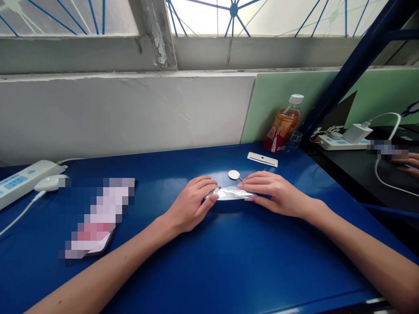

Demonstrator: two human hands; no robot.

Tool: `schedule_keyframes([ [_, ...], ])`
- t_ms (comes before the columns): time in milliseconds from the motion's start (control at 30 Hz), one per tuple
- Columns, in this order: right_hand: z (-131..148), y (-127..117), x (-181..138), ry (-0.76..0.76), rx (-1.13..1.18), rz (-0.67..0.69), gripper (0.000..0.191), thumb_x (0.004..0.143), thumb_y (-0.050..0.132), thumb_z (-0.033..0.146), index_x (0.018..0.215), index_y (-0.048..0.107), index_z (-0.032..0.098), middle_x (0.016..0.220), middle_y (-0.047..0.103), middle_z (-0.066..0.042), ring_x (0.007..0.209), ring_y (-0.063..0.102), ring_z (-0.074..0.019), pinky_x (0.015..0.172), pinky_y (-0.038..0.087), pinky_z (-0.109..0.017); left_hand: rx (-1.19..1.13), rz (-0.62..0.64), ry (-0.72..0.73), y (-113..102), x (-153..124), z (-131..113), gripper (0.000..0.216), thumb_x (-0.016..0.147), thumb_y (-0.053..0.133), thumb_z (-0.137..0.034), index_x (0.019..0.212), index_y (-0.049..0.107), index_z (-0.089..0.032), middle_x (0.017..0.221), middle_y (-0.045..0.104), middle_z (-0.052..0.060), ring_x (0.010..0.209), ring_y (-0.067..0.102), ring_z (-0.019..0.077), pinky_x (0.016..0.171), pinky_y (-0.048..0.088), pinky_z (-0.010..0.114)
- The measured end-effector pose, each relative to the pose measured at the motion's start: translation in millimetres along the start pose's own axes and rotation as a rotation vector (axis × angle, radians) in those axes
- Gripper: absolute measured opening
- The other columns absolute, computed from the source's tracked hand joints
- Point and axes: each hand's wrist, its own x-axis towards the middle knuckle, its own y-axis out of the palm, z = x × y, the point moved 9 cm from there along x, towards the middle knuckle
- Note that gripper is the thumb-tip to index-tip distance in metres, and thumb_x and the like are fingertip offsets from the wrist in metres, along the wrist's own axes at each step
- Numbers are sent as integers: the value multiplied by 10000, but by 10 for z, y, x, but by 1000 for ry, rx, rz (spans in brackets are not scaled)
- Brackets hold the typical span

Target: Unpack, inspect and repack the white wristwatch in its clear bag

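A shiny silver foil packet [229,192] lies between my two hands, low over the blue table. My left hand [196,201] pinches its left end, thumb in front and fingers behind. At the right end, my right hand [271,192] grips it with thumb and fingers. Just behind the packet is a small white disc [233,175] with a thin stem running toward my right fingertips; whether they touch cannot be made out. A flat white strip [262,159] with a dark slit and dot rests farther back.
A drink bottle [284,124] stands at the back right by the green panel. On the left lie a blurred phone [101,218] and a white power strip [22,183] with a plugged charger [49,183]. At far right, another person's hand [407,163] is beside a second power strip [340,141].
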Motion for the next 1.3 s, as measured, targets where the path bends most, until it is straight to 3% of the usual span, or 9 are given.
schedule_keyframes([
  [133,-61,-57,-17,138,133,-87,257,960,543,317,1161,675,226,1060,754,-89,963,713,-248,855,569,-386,-47,-74,-35,-72,-19,20,444,1026,339,-472,1221,622,-191,1249,667,107,1230,574,278,1065,444,459],
  [200,-175,-59,-44,265,234,-124,281,950,559,326,1204,625,223,1015,763,-76,908,728,-237,802,579,-355,-36,-92,-87,-67,-34,63,468,992,448,-463,1370,500,-192,1320,620,128,1242,568,292,1043,464,462],
  [333,-363,16,-77,443,360,-130,319,956,548,355,1245,559,221,942,768,-53,841,733,-223,723,575,-320,-38,-103,-128,-26,-53,106,759,934,582,-394,1545,168,-215,1375,569,140,1239,576,279,1022,489,446],
  [500,-427,98,-68,466,251,-91,325,971,508,377,1236,586,206,933,735,-68,823,703,-228,733,583,-366,52,-29,-82,33,-25,49,632,891,647,-408,1436,399,-207,1418,525,144,1312,502,314,1068,455,480],
  [667,-320,123,-65,312,-21,-82,368,1001,432,354,1303,583,209,1318,607,-145,1227,574,-305,1027,488,-503,90,-19,-59,41,-11,25,611,859,668,-495,1349,499,-172,1396,532,171,1336,463,339,1096,421,520],
  [767,-224,218,-59,239,-40,-2,440,1005,429,382,1399,503,200,1419,549,-154,1329,495,-316,1090,432,-533,105,7,-55,70,-17,33,666,848,657,-562,1348,508,-149,1415,518,190,1368,424,355,1116,389,540],
  [933,-147,274,-36,247,-53,36,514,979,479,441,1394,490,140,1381,567,-186,1274,536,-323,1051,472,-505,154,104,-70,146,-18,36,807,849,612,-637,1442,433,-120,1511,424,200,1444,309,371,1151,333,539],
  [1100,-178,261,-33,283,-24,13,418,1014,397,367,1355,522,160,1348,600,-161,1234,573,-293,1026,498,-472,170,136,-73,158,-8,11,737,877,586,-597,1419,464,-113,1497,442,202,1441,312,370,1148,332,532],
  [1300,-190,297,-46,300,9,60,471,1031,327,340,1419,465,110,1424,552,-190,1304,540,-302,1072,469,-500,154,123,-60,151,-7,8,651,869,609,-567,1358,515,-148,1471,468,202,1420,340,390,1122,352,559],
])
